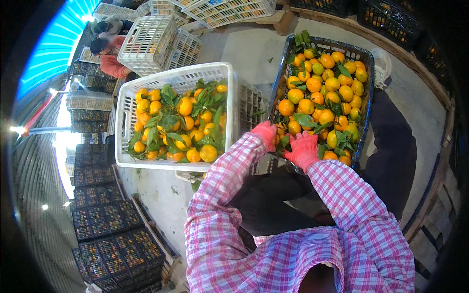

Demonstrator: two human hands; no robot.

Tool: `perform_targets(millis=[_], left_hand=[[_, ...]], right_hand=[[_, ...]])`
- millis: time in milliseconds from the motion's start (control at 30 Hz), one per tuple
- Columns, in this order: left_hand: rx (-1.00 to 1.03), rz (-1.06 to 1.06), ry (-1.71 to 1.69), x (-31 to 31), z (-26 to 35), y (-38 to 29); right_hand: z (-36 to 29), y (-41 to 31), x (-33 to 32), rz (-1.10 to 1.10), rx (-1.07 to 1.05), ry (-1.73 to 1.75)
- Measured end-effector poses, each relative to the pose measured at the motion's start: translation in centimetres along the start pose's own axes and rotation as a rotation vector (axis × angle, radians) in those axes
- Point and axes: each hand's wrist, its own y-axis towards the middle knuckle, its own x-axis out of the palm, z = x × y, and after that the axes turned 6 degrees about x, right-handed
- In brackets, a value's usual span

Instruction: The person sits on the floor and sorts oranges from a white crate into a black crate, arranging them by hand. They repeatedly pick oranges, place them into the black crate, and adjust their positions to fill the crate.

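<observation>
My left hand (266, 134), in a pinkish-red glove, is at the near left corner of a dark plastic crate (367, 110), by its rim. Its fingertips are partly hidden, so I cannot tell whether it grips anything. Over the fruit at the near end of the same crate, my right hand (303, 149), gloved alike, lies palm down with fingers apart. Orange and yellow-green mandarins (326, 93) with some green leaves (305, 120) fill this crate. To the left stands a white plastic crate (121, 132) holding leafy mandarins (185, 106), raised on another crate (251, 106).
White crates (146, 40) are stacked at the upper left, beside a person in a red top (111, 60); another person is behind. Stacks of dark fruit crates (121, 252) line the left. Wooden pallets (370, 31) border the top and right. A shoe (381, 66) shows beside the dark crate.
</observation>
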Motion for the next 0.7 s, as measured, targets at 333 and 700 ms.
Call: perform_targets(millis=[333, 700], left_hand=[[0.052, 0.304, -0.08, 4.4, -1.5, 0.2], [0.101, 0.353, -0.18, 6.1, -1.2, -1.6]], right_hand=[[0.2, -0.2, 0.2, 0.079, -0.014, 0.005], [-1.0, -1.9, 0.0, 0.107, -0.176, -0.096]])
